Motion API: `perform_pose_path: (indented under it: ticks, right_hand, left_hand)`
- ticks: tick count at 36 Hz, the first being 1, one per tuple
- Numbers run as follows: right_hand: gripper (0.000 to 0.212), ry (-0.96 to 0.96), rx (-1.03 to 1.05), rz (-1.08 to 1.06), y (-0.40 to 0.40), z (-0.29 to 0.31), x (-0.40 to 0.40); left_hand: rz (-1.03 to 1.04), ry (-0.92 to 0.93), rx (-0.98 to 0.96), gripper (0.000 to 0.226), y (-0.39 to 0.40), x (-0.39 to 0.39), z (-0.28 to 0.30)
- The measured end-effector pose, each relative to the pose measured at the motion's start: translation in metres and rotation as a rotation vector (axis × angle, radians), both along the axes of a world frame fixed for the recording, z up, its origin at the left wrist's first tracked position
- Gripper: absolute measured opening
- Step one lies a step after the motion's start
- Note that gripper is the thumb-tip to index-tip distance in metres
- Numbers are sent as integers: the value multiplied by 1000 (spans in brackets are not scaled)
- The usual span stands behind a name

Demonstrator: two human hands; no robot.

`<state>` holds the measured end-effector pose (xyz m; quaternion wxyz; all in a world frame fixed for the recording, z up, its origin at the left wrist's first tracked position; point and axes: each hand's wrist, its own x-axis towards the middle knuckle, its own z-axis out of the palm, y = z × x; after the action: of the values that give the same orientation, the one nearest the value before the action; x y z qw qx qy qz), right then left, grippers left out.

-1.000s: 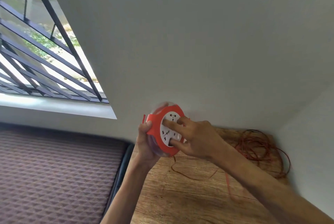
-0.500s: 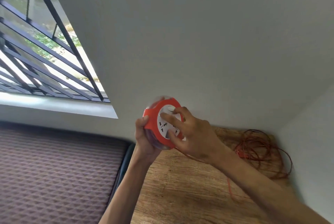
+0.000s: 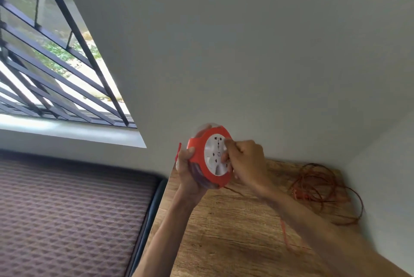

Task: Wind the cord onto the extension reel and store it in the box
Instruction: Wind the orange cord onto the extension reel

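The left hand (image 3: 187,172) grips the orange extension reel (image 3: 209,157) from behind, above the desk (image 3: 224,232) – the right hand (image 3: 245,162) presses curled fingers on its white socket face. Loose red cord (image 3: 324,194) lies heaped rightward.

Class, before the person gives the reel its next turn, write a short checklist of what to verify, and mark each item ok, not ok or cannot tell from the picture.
1. Reel held firmly in the left hand: ok, fingers wrap its orange rim.
2. Right hand on the white socket face, ready to turn: ok.
3. Cord fully wound: not ok, a loose red pile lies on the wooden table.
4. Loose pile free of knots: cannot tell, loops overlap.
5. Cord runs clear from pile to reel: cannot tell, the right arm hides part.
6. Box at hand for storing: cannot tell, none in view.
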<state>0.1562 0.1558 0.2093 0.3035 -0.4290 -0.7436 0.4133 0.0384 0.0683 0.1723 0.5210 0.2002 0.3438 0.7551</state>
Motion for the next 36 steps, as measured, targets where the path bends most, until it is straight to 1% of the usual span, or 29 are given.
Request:
perform_pose_path:
  ticks: [1, 2, 3, 4, 5, 7, 9, 12, 14, 15, 16, 17, 18, 19, 20, 21, 22, 23, 24, 26, 27, 28, 29, 31, 34, 36]
  right_hand:
    - [36, -66, 297, 27, 0, 2, 4]
    - [22, -135, 551, 94, 2, 5, 7]
    - [24, -207, 708, 201, 5, 6, 11]
    - [37, -265, 781, 323, 10, 5, 15]
    - [47, -328, 799, 425, 15, 3, 18]
    - [61, -429, 857, 528, 21, 1, 23]
    - [68, -468, 945, 544, 26, 0, 26]
    - [68, -391, 1125, 499, 31, -5, 25]
    - [65, -351, 1142, 430, 27, -8, 22]
    - [63, -340, 1093, 339, 23, -7, 19]
    - [60, -341, 998, 220, 19, -5, 15]
    - [60, -332, 832, 109, 16, -3, 10]
    - [66, -297, 593, 38, 15, -2, 7]
    - [71, -203, 291, 5, 16, -2, 3]
    - [73, -86, -24, -14, 17, -4, 0]
    - [73, -5, -276, -22, 15, -4, -2]
    - [71, 24, -377, -16, 14, -3, -4]
    - [68, 9, -312, -5, 11, -1, -5]
    - [63, -46, -102, 1, 9, -1, -4]
    - [42, -144, 488, 49, 8, -1, 3]
    - [31, -164, 717, 145, 10, 1, 7]
    - [33, -201, 856, 268, 14, 1, 11]
    - [41, -244, 910, 383, 18, -1, 14]
    - [55, -348, 928, 503, 25, -3, 19]
    - [67, -452, 960, 549, 33, 1, 22]
    - [68, -470, 1028, 563, 38, 4, 21]
  left_hand:
    - [5, -12, -11, 102, -1, 0, -1]
    - [12, -20, -14, 105, -1, 0, -2]
    - [17, -27, -12, 104, -2, -1, -2]
    - [19, -33, -3, 104, -3, -2, -2]
    - [23, -35, 5, 107, -3, -2, -2]
    - [24, -45, 29, 111, -5, -4, -4]
    - [4, -36, 30, 110, -6, -4, -5]
    - [-14, -35, -20, 111, -4, -4, -5]
    - [-15, -16, -3, 114, -2, -5, -6]
    - [-26, 3, 15, 113, -1, -7, -7]
    - [-42, 9, 19, 111, 1, -7, -8]
    - [-55, -14, 9, 107, 3, -7, -9]
    - [-54, -44, -4, 101, 4, -6, -9]
    - [-44, -55, -14, 94, 7, -5, -8]
    - [-41, -34, -20, 86, 9, -3, -6]
    - [-47, 0, -15, 80, 12, -2, -4]
    - [-52, 25, -5, 77, 12, -2, -3]
    - [-44, 27, -3, 75, 12, -2, -3]
    - [-36, 14, -11, 76, 11, -2, -3]
    - [-26, -9, -20, 82, 9, -4, -6]
    - [-24, -23, -12, 86, 9, -5, -7]
    - [-24, -37, 3, 88, 8, -7, -8]
    - [-25, -45, 10, 88, 7, -8, -8]
    - [-47, -54, 3, 87, 5, -11, -7]
    - [-72, -46, -2, 86, 3, -13, -8]
    - [-87, -23, -11, 87, 3, -11, -8]
